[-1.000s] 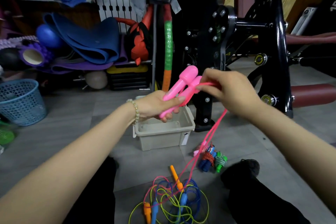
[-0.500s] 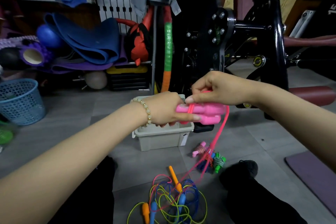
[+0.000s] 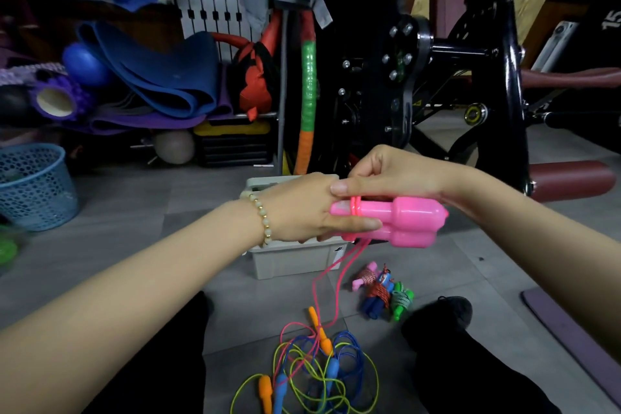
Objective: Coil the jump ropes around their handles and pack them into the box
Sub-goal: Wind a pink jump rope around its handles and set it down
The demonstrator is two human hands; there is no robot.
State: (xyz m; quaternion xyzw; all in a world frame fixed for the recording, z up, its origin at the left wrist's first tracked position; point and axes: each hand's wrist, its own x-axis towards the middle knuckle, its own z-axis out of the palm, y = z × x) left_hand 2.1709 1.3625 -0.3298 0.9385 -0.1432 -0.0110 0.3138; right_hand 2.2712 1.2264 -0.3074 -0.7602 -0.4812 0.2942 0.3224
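A grey tiled floor [image 3: 134, 205] is seen under dim light. A white radiator [image 3: 215, 0] is mounted on the dark wall [image 3: 40, 30] at 11 o'clock, and a black exercise machine [image 3: 369, 104] is stood at 1 o'clock. Blue mats [image 3: 168, 77] are piled at 10 o'clock, and a blue mesh basket [image 3: 37, 188] is placed at 9 o'clock.

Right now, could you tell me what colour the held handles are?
The handles are bright pink; the head view shows them best.

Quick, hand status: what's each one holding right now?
Left hand: closed, gripping the pink jump-rope handles.
Right hand: closed, apparently pinching the pink rope looped round them.
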